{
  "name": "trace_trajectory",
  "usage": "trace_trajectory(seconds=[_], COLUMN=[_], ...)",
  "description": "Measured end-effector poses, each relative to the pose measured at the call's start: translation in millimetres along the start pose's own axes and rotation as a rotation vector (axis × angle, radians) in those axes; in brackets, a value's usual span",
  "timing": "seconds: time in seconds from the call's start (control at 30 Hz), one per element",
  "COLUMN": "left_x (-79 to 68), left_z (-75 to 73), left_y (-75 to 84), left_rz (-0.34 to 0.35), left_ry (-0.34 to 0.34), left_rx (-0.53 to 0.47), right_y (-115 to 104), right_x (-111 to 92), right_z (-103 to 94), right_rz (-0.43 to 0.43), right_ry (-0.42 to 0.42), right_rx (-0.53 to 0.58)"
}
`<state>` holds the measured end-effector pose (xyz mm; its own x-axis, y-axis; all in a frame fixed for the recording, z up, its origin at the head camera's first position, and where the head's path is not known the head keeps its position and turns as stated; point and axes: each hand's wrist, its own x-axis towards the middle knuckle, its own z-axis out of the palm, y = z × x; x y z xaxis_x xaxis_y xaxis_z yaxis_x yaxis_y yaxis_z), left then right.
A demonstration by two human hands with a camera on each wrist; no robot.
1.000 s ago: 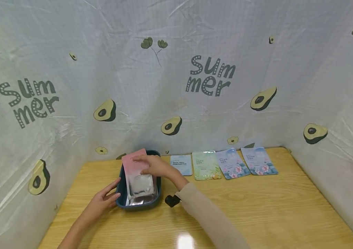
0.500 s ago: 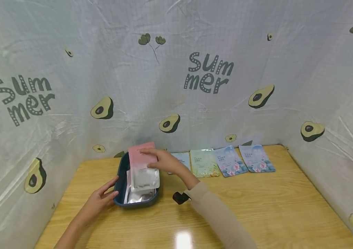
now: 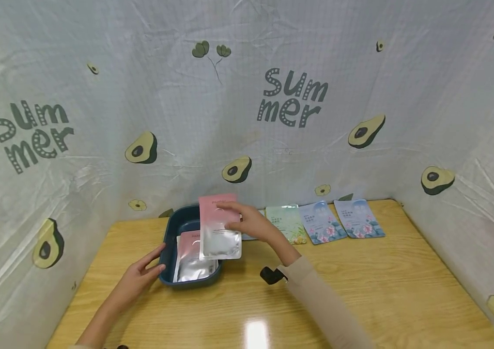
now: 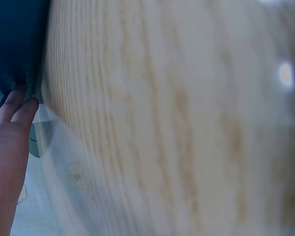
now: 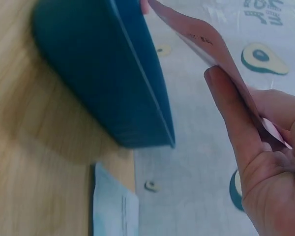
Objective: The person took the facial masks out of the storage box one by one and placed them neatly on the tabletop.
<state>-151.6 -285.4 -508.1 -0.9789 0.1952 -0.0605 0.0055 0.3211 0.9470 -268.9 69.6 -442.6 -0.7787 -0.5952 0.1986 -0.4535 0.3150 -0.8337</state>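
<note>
A pink-and-silver face mask packet [image 3: 216, 237] hangs upright over the right side of a dark blue bin [image 3: 190, 285] in the head view. My right hand [image 3: 253, 224] pinches it by its right edge. In the right wrist view, the packet [image 5: 206, 37] passes between thumb and fingers, beside the bin [image 5: 88, 64]. Inside the bin lie more pink-and-silver packets [image 3: 192, 269], partly covered by the held one. My left hand [image 3: 138, 278] rests its extended fingers against the bin's left side; the left wrist view shows the fingertips [image 4: 25, 110] at the bin wall.
Along the back edge of the wooden table [image 3: 338, 286] lie a green packet [image 3: 288, 225] and two blue floral packets [image 3: 322, 223]. A light blue packet [image 5: 113, 204] lies right of the bin, mostly hidden in the head view. A printed cloth [image 3: 177, 121] hangs behind.
The right hand has lifted the pink packet off the others in the bin and carried it rightward, baring the packets beneath. The left hand has stayed at the bin's side.
</note>
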Motion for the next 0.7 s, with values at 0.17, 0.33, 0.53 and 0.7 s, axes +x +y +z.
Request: trace_trajectory(seconds=[0.17,0.33,0.53,0.7], left_x=[1.0,0.7,0.7,1.2], left_z=[0.0,-0.7,-0.2,0.0], left_y=[0.5,0.3,0.3,-0.9], left_rz=[-0.005,0.007,0.011,0.014], left_ry=[0.004,0.003,0.008,0.008], left_rx=[0.007,-0.004,0.006,0.004], right_y=[12.0,17.5,24.0,36.0], right_x=[-14.6,-26.8,-43.5,-57.8], right_z=[-10.5,-21.6,-34.5,-42.3], right_rz=[0.022,0.051,0.100,0.114], right_ry=[0.023,0.055,0.077,0.087], right_rx=[0.049,0.074,0.109,0.114])
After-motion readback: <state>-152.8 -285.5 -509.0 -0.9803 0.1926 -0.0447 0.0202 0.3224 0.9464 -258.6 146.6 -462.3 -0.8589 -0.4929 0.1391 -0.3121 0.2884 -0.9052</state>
